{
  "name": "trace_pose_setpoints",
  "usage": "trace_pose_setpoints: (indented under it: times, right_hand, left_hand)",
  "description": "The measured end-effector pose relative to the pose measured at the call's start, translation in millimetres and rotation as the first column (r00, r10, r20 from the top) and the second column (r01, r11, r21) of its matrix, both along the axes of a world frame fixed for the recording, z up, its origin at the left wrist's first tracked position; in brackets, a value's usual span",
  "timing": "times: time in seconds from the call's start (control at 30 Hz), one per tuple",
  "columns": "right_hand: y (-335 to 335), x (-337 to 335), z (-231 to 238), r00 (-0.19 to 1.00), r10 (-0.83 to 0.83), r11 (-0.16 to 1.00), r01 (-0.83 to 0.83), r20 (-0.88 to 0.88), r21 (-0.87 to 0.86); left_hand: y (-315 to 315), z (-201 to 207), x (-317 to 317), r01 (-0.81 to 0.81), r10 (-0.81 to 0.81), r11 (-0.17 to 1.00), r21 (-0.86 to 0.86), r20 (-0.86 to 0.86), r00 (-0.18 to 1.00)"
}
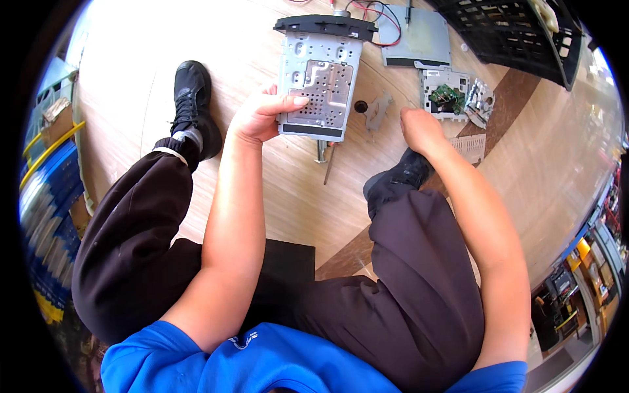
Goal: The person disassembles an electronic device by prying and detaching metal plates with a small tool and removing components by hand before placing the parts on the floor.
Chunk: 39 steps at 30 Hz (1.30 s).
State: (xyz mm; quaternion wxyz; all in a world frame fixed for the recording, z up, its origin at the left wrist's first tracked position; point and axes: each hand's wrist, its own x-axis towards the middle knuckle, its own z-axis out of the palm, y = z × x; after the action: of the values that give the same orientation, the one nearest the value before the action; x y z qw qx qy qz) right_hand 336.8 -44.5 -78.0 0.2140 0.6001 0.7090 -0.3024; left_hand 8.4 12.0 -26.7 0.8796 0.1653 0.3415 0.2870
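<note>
My left hand [259,116] grips a flat silver metal electronics case [324,78] by its left edge. The thumb lies on its perforated top, and a curved black front panel [327,26] sits at the far end. To the right, my right hand [422,131] is closed with its fingers curled; anything inside them is too small to make out. It is just above my right shoe, close to an opened metal housing [445,85] with a green circuit board [447,98]. Between the hands lie a small metal bracket [379,111] and a round black piece [361,106].
A thin rod-like tool [329,164] pokes out below the case. Behind lie a grey metal panel [416,36] and red and black wires [391,39]. A black plastic crate [517,39] stands at far right, blue bins [56,216] at left, and shelves [576,288] at lower right.
</note>
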Motion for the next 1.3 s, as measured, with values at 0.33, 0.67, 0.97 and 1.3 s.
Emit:
trace_pose_setpoints:
  times: [0.33,0.67,0.97,1.3]
  right_hand:
    - [-12.6,6.7,-18.2,0.998,-0.030,0.996,0.035,-0.062,0.083]
    - [-13.2,21.0,-24.3,0.950,-0.209,0.974,0.223,-0.230,0.036]
    - [5.7,22.2,-12.2,0.915,-0.303,0.928,0.347,-0.266,0.136]
    - [26.3,13.9,-15.0,0.937,-0.258,0.920,0.312,-0.236,0.235]
  left_hand:
    - [-1.2,-2.4,0.6,-0.017,0.017,0.999,0.036,0.000,1.000]
    - [-1.2,-5.8,0.5,-0.012,0.011,1.000,0.017,0.063,0.998]
    - [-2.0,-7.7,-1.2,-0.037,0.035,0.999,0.031,0.069,0.997]
    - [-2.1,-4.5,0.3,-0.017,0.014,0.999,0.034,0.096,0.995]
